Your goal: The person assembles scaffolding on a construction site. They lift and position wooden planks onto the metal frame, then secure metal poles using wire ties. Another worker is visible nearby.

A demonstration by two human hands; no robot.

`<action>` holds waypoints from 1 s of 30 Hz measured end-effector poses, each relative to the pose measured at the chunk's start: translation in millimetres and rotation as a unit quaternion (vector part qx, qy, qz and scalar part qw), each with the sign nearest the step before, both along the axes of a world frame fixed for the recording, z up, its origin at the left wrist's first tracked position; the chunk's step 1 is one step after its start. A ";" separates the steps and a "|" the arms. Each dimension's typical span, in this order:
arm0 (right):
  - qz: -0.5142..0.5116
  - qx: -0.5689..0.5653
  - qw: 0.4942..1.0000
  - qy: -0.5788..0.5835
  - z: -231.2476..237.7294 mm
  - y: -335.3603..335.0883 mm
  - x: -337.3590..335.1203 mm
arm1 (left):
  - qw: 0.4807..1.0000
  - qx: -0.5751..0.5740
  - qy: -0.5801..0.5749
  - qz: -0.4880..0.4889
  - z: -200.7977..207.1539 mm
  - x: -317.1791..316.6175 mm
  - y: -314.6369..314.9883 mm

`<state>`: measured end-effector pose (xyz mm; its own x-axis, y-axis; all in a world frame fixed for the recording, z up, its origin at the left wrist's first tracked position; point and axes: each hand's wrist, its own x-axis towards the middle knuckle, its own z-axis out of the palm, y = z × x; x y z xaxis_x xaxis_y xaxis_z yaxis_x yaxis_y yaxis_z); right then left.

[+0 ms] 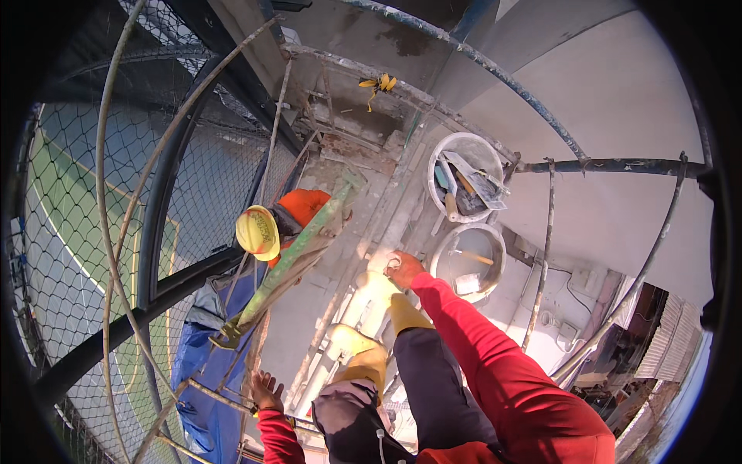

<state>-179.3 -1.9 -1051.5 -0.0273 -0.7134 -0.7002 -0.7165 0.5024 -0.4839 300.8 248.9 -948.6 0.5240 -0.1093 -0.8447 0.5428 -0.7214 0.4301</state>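
Holding left hand [267, 389] with fingers apart, perhaps for balance; right hand [403, 268] curled, cannot tell if gripping; having trowels [465, 173] inside white bucket [432, 179], probably for quick reach.

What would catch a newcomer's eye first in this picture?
Probably the yellow helmet on a co-worker in orange, left of centre beside a slanting green bar. Next, the wearer's bright red sleeve rising from the lower right to the right hand near the centre, just above the yellow boots. Then the bucket of tools, right of centre in the upper half.
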 end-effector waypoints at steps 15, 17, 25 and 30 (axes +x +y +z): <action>0.176 0.088 0.974 0.115 320.5 74.0 -59.8 | 0.957 -0.105 0.028 -0.267 268.9 -62.0 18.3; 0.186 0.045 0.977 0.092 350.8 59.5 -41.6 | 0.961 -0.132 -0.002 -0.243 293.6 -50.8 14.6; 0.254 -0.025 0.966 0.026 416.2 3.9 14.0 | 0.974 -0.106 -0.087 -0.178 321.9 -34.2 74.4; 0.322 -0.013 0.939 0.120 427.9 14.1 9.8 | 0.978 -0.047 -0.092 -0.181 296.7 -54.7 158.0</action>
<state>-169.4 12.2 -623.5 0.2602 -0.6523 -0.7119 -0.9579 -0.0818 -0.2752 246.1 406.9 -651.9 0.5784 -0.3887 -0.7172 0.1668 -0.8043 0.5704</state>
